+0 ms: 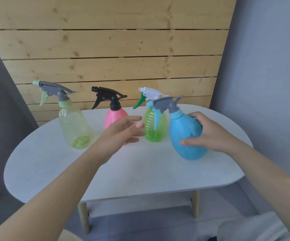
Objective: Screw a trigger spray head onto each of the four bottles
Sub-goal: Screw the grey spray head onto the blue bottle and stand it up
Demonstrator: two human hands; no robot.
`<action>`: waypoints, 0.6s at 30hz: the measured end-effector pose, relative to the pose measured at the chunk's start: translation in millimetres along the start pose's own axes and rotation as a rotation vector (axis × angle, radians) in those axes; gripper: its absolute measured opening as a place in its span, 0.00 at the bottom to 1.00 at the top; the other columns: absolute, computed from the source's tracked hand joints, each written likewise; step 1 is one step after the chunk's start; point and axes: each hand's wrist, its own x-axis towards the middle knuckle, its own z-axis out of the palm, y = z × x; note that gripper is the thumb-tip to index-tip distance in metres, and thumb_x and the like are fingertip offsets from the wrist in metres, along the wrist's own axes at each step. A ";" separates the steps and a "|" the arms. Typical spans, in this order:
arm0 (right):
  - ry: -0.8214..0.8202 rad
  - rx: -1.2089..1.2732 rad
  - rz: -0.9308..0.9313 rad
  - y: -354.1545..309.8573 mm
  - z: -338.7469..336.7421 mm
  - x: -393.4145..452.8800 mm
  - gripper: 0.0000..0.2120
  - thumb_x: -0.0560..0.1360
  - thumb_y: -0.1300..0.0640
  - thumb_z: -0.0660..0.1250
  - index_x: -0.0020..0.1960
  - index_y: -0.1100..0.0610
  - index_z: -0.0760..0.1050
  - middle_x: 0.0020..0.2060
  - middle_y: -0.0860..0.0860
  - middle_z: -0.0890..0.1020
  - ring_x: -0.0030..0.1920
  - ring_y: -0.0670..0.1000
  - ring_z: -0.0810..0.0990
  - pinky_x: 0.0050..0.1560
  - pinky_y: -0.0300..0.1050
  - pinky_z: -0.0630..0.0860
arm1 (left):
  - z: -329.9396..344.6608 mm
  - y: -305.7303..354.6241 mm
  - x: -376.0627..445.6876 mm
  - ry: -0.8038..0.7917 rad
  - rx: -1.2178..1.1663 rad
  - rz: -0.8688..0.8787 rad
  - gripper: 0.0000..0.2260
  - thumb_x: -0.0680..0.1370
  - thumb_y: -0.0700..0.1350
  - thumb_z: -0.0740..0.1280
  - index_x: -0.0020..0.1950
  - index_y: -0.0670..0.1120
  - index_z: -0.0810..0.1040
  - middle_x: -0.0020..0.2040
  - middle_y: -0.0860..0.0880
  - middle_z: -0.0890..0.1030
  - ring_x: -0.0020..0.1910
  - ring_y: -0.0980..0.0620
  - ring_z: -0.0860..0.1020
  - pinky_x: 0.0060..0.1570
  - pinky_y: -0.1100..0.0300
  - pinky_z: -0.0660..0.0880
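So there's a white oval worktop [140,171] on light wooden legs, pushed up against a wall of pale wood planks [106,46] with grey walls either side. Four spray bottles sit on it in a loose row, and every one has a trigger head on. Far left is the tall clear yellowish bottle [75,129], standing upright, grey and mint head [53,91] with the nozzle pointing left; there's a little green clump lying at the bottom inside it. Next is the pink bottle [114,115] with a black head [107,96], nozzle also left, and its lower part is hidden behind the left hand [121,133]. Then the ribbed green bottle [153,127], see-through, with a white head and green trigger [149,94], partly blocked by the blue one's sprayer. The blue bottle [186,136] is nearest on the right, tilted so its neck leans left and away, grey and blue head [165,103] pointing left. The right hand [210,134] has its fingers wrapped round the blue bottle's right side, thumb pressed on the front. The left hand hangs open above the worktop, fingers loosely spread, holding nothing, just in front of the pink and green bottles.
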 end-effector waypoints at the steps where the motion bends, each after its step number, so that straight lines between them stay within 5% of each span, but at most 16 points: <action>1: 0.051 0.074 0.020 5.4 -3.8 4.5 0.34 0.59 0.50 0.78 0.60 0.46 0.66 0.51 0.43 0.77 0.51 0.45 0.78 0.43 0.42 0.73 | 1.2 -2.0 1.5 0.037 0.027 -0.020 0.13 0.74 0.54 0.67 0.56 0.52 0.77 0.55 0.49 0.82 0.47 0.56 0.83 0.47 0.63 0.79; 6: 0.300 0.270 0.108 27.6 -8.8 32.1 0.37 0.61 0.51 0.78 0.63 0.47 0.62 0.53 0.44 0.73 0.51 0.48 0.76 0.47 0.46 0.72 | 1.9 -15.4 8.4 0.075 0.235 -0.082 0.06 0.79 0.46 0.62 0.50 0.49 0.79 0.47 0.49 0.83 0.37 0.59 0.83 0.39 0.67 0.78; 18: 0.225 0.363 0.157 51.3 19.1 65.9 0.36 0.65 0.53 0.76 0.65 0.47 0.59 0.59 0.47 0.71 0.55 0.52 0.75 0.49 0.47 0.70 | -5.6 -26.3 4.0 0.013 0.358 -0.133 0.06 0.79 0.43 0.63 0.51 0.47 0.78 0.45 0.49 0.83 0.35 0.59 0.82 0.39 0.67 0.78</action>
